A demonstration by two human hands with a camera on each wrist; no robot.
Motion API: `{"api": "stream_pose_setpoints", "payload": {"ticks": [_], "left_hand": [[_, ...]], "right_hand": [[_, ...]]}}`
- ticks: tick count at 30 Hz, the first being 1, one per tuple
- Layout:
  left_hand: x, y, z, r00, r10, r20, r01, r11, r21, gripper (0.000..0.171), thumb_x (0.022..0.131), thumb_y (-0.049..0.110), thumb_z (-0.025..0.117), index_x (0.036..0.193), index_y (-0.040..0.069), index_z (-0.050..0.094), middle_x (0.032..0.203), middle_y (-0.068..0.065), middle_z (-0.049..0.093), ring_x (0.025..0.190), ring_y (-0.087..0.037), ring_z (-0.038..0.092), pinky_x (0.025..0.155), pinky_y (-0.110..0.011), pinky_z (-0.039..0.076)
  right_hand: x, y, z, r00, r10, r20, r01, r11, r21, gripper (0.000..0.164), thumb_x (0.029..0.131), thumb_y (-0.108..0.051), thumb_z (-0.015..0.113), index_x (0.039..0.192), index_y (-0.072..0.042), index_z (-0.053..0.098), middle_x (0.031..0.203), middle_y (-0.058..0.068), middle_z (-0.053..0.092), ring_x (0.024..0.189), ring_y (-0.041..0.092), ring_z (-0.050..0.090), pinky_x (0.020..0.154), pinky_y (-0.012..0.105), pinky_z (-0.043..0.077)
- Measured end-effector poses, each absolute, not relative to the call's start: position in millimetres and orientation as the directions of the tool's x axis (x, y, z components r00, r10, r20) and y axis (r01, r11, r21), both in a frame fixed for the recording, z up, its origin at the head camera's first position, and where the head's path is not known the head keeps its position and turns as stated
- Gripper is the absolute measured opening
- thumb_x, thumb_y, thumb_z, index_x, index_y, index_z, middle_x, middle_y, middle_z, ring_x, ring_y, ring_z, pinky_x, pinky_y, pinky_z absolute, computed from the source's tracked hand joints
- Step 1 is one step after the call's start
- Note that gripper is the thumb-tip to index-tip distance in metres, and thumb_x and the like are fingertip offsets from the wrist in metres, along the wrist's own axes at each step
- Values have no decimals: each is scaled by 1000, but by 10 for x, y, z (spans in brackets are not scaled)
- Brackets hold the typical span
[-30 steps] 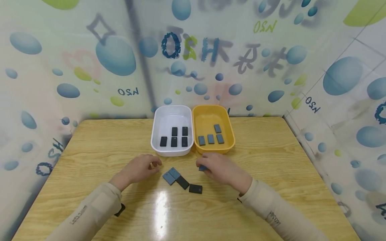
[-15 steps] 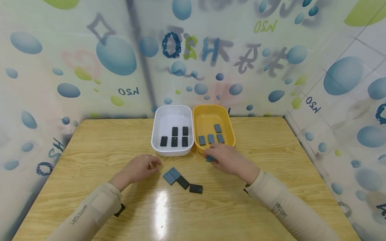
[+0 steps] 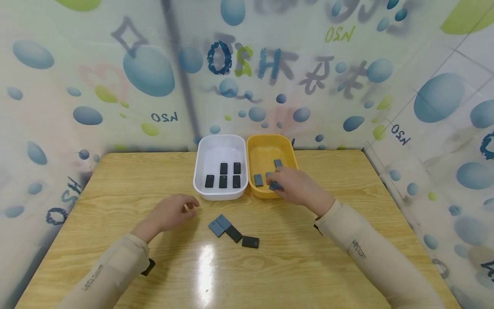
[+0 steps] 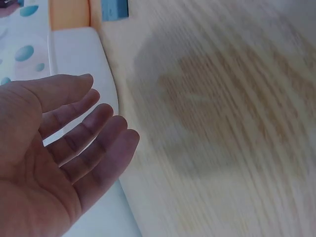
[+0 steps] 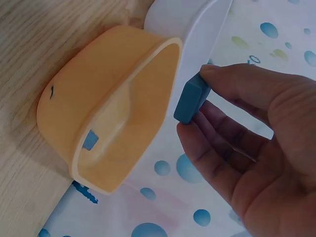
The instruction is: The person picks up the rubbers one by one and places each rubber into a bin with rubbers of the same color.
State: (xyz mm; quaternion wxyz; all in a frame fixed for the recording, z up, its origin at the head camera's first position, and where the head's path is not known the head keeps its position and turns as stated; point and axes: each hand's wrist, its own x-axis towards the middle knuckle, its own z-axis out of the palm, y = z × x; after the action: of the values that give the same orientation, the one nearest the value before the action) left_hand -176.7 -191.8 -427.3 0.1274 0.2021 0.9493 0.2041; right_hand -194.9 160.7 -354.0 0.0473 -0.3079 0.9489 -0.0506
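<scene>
Between thumb and fingertips, my right hand (image 3: 297,184) pinches a flat blue block (image 5: 191,99). It hangs over the front of the yellow bin (image 3: 266,148), above the rim, as the right wrist view shows. Several blue blocks lie in that bin, some partly hidden by the hand, including one near the front left (image 3: 258,180). My left hand (image 3: 170,212) hovers over the table in front of the white bin (image 3: 220,150), its fingers loosely bent and holding nothing (image 4: 74,143). Several black blocks (image 3: 223,181) lie inside the white bin in two rows.
Between the hands, two blue blocks (image 3: 216,228) and two black blocks (image 3: 251,242) lie on the wooden table (image 3: 293,274). Both bins stand side by side near the back edge, close to a patterned wall sheet (image 3: 247,103).
My right hand has carried the blue block from the table in front up and away, over the yellow bin. The left hand has drawn back slightly to the left.
</scene>
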Motion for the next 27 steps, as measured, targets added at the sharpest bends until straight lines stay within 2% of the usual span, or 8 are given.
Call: {"api": "stream_pose_setpoints", "payload": {"ticks": [13,21,27], "left_hand": [[-1774,-1997,-4238,-895,416,-163,314,845,433,21,91,18,66,110,10,69,98,-5,70,86,-20,64,73,-39,54],[-1788,-1995,-4271,-896,413,-163,315,849,424,21,91,19,66,110,11,69,98,-5,70,86,-20,64,73,-38,54],[-1782,-1984,-4272,-897,413,-157,317,849,423,21,91,19,66,110,11,69,98,-5,70,87,-20,64,74,-37,54]], "right_hand": [[-2352,1587,-3603,-834,-531,-150,-500,842,-200,22,88,-12,70,110,-11,67,108,5,68,98,21,61,90,39,53],[-2587,1644,-3722,-853,-474,-220,-422,873,-243,25,90,-12,68,115,-8,65,113,10,66,102,26,61,92,43,52],[-2770,1651,-3760,-873,-397,-284,-304,897,-320,26,91,-14,65,117,-11,63,114,12,63,104,27,59,91,44,51]]}}
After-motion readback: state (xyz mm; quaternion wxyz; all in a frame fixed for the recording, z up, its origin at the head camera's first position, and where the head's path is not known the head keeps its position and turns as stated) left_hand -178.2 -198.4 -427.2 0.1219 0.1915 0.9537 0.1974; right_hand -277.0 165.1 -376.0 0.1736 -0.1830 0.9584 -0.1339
